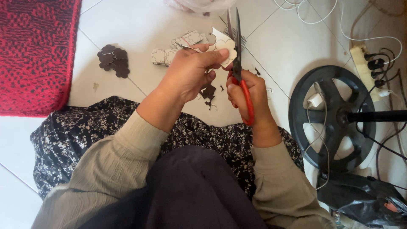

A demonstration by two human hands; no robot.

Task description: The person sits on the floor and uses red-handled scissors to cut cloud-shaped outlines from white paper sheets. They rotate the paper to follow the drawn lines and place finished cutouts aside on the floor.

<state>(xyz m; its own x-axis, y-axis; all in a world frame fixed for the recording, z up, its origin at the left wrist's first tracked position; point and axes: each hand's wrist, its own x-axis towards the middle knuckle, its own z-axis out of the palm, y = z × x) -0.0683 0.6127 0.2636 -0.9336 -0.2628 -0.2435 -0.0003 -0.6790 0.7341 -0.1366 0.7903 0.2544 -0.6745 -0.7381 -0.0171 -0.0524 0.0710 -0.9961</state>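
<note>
My left hand [190, 70] pinches a white flower-shaped paper piece [224, 43] between thumb and fingers, above the floor. My right hand [248, 95] grips red-handled scissors [238, 63], blades pointing away from me and nearly closed beside the paper's right edge. Both forearms wear beige sleeves and reach out over my lap, which is covered by dark floral cloth [97, 127].
A small pile of dark brown flower cutouts [113, 60] and a stack of printed white sheets [178, 44] lie on the white tiles, with scraps [208, 91] under my hands. A red mat [36, 51] is left. A black fan base [328, 116], power strip [364, 63], cables and black bag [360, 197] crowd the right.
</note>
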